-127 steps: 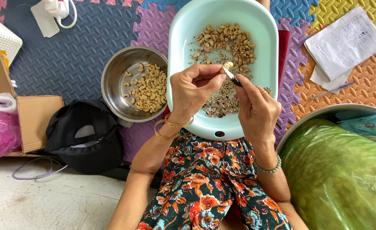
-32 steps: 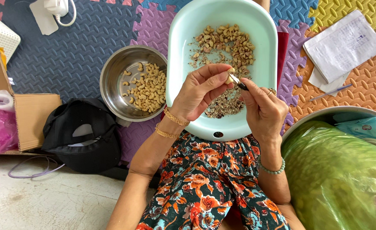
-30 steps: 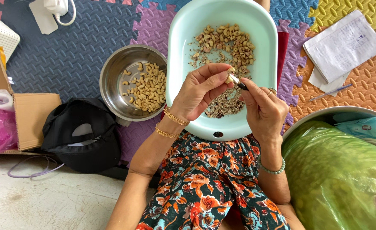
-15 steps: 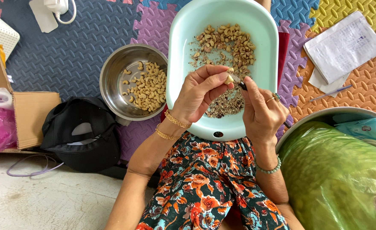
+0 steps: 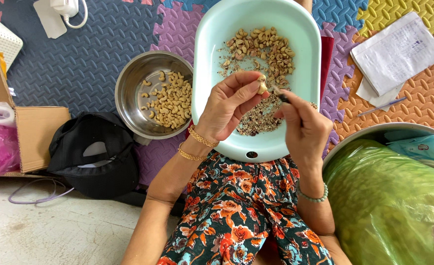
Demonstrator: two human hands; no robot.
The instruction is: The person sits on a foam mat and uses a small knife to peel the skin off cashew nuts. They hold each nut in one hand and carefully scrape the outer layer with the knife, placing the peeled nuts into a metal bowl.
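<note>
I hold one cashew nut (image 5: 261,84) up in my left hand (image 5: 226,110). It is small, pale and curved, and my thumb and fingertips pinch it tight. It sits just above the middle of the mint green tub (image 5: 212,59). My right hand (image 5: 303,132) is closed around a small dark tool (image 5: 280,94), and its tip is just beside the nut.

Inside the tub, at the far end, lies a pile of brownish nuts (image 5: 263,46). Closer to me in the tub is a heap of dark crumbly skins (image 5: 261,118). Left of the tub stands a round steel bowl (image 5: 128,93) with pale clean nuts (image 5: 171,100) in it. Left of the tub and nearer to me than that bowl lies a black cap (image 5: 91,157). Right of the tub there is a sheet of white paper (image 5: 398,51), and a big green bag (image 5: 389,201) sits in a metal basin (image 5: 374,131).

My fingers hide most of the tool, so I cannot tell what it is. The tub's far rim is cut off at the top. The skins are too small to see well.

Half a second ago the nut was darker and the tool was touching it. Now the nut looks cleaner and the tool tip has come a little away.
</note>
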